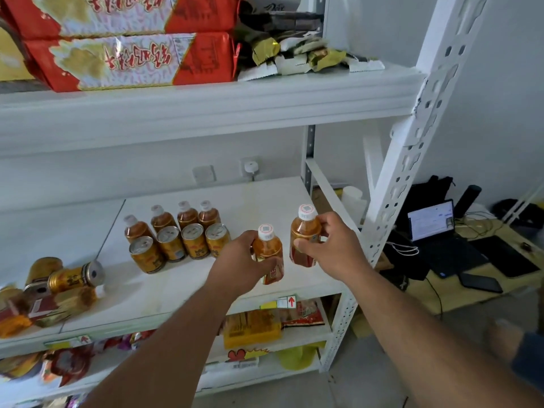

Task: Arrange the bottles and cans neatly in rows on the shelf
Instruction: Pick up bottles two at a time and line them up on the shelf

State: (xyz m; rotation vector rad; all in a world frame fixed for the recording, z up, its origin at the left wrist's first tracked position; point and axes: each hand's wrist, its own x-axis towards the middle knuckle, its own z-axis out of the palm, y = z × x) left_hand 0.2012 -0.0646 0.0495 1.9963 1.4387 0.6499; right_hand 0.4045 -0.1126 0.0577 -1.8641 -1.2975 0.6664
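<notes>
Bottles are gripped 1 in each hand over the middle shelf [182,293].

1 white-capped tea bottle [268,254] is clasped by the left hand [240,257], and another bottle [304,235] is clasped by the right hand [331,245], slightly higher and just beside it. Left of both hands, 4 bottles [173,216] are lined up behind 4 upright cans [181,245]. Far to the left, toppled cans [73,275] are heaped beside snack packets [35,310].

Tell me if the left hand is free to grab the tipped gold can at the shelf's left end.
Probably not yet: the left hand is closed on a tea bottle. The path to the tipped can looks open once it lets go.
</notes>
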